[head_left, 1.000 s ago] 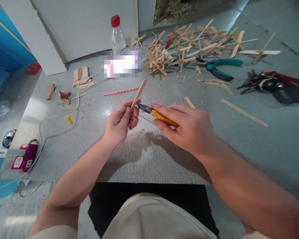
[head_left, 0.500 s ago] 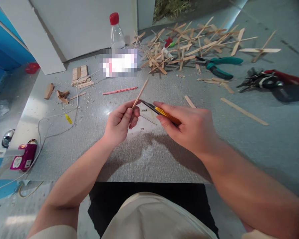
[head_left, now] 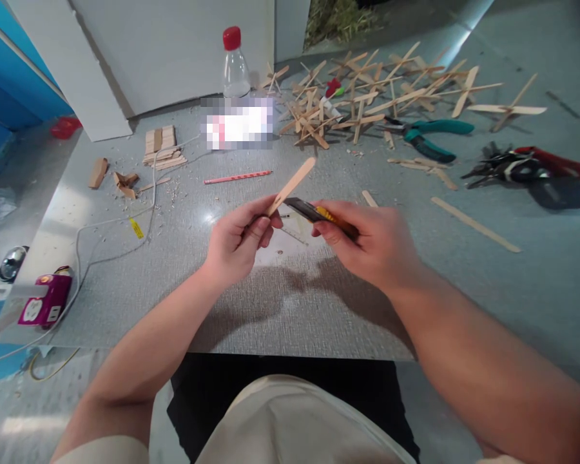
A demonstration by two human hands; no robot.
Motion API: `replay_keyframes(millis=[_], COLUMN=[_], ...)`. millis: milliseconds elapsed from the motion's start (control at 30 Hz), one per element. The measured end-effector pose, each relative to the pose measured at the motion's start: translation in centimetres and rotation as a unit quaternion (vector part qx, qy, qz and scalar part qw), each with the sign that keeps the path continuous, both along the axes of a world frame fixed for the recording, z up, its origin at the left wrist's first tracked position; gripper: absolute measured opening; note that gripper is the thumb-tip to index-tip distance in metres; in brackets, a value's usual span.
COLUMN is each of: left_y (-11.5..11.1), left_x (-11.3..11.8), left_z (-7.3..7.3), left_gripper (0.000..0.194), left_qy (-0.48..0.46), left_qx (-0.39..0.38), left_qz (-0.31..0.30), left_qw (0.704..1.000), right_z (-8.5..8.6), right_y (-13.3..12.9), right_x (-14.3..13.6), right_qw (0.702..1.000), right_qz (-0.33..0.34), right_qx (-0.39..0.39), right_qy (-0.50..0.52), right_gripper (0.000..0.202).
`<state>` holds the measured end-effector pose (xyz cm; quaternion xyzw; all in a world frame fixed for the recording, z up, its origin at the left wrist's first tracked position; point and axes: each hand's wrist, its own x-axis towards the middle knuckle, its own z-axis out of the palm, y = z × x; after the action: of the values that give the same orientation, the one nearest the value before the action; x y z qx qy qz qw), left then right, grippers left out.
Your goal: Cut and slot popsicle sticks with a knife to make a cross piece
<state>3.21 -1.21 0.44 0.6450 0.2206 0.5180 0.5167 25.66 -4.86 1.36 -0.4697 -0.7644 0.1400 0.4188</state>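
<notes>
Between the thumb and fingers of my left hand (head_left: 241, 238) is a wooden craft stick (head_left: 296, 182), tilted up to the right with its broad face showing. A small dark mark or notch shows on the stick near my fingers. My right hand (head_left: 367, 238) is wrapped round a yellow and black utility knife (head_left: 326, 216). Its blade points left and its tip lies close to the stick's edge; whether they touch I cannot tell. Below the hands, a clear ruler (head_left: 294, 236) and a pale sheet lie on the grey table (head_left: 290, 316), partly hidden.
A red-striped pencil (head_left: 236, 177) lies beyond my hands. Behind it are a lit, blurred-out screen (head_left: 239, 125) and a red-capped bottle (head_left: 235, 71). Crossed sticks (head_left: 314, 119), teal pliers (head_left: 430, 138) and dark tools (head_left: 507, 164) are at right; stacked sticks (head_left: 162, 145) and a cable (head_left: 113, 225) at left.
The craft stick has turned from edge-on to showing its broad face. The knife's blade has drawn slightly right, and the view has shifted a little.
</notes>
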Motion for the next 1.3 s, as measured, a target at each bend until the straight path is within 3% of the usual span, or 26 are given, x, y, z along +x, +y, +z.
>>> replay_keyframes(millis=[167, 300, 433, 533, 700, 867, 1067, 1300], left_y=[-0.6, -1.1, -1.6, -1.7, -1.8, -1.8, -1.8, -1.7], left_x=[-0.2, -0.2, 0.0, 0.1, 0.3, 0.4, 0.3, 0.3], left_z=[0.0, 0.7, 1.8, 2.1, 1.7, 1.6, 1.3, 0.9], left_gripper=[0.035, 0.032, 0.017, 0.021, 0.031, 0.029, 0.031, 0.029], left_qy=[0.025, 0.004, -0.057, -0.088, -0.125, -0.163, -0.168, -0.174], left_qx=[0.009, -0.033, -0.093, -0.142, -0.218, -0.242, -0.261, -0.251], left_qz=[0.016, -0.029, -0.072, -0.091, -0.152, -0.203, -0.205, -0.207], left_qw=[1.0, 0.999, 0.991, 0.982, 0.956, 0.935, 0.928, 0.929], right_z=[-0.8, -1.5, -1.6, -1.7, -2.2, -2.8, -3.2, -2.5], right_y=[0.2, 0.4, 0.5, 0.7, 0.8, 0.8, 0.9, 0.9], right_x=[0.1, 0.2, 0.3, 0.3, 0.2, 0.3, 0.2, -0.1], right_qw=[1.0, 0.998, 0.998, 0.997, 0.995, 0.994, 0.994, 0.995], right_qz=[0.022, 0.034, 0.035, 0.035, 0.057, 0.067, 0.074, 0.08], right_qx=[0.02, 0.039, 0.056, 0.069, 0.083, 0.088, 0.075, 0.061], right_qy=[0.005, 0.023, 0.023, 0.011, 0.009, 0.005, 0.023, 0.023], right_gripper=[0.025, 0.028, 0.028, 0.025, 0.024, 0.029, 0.032, 0.025])
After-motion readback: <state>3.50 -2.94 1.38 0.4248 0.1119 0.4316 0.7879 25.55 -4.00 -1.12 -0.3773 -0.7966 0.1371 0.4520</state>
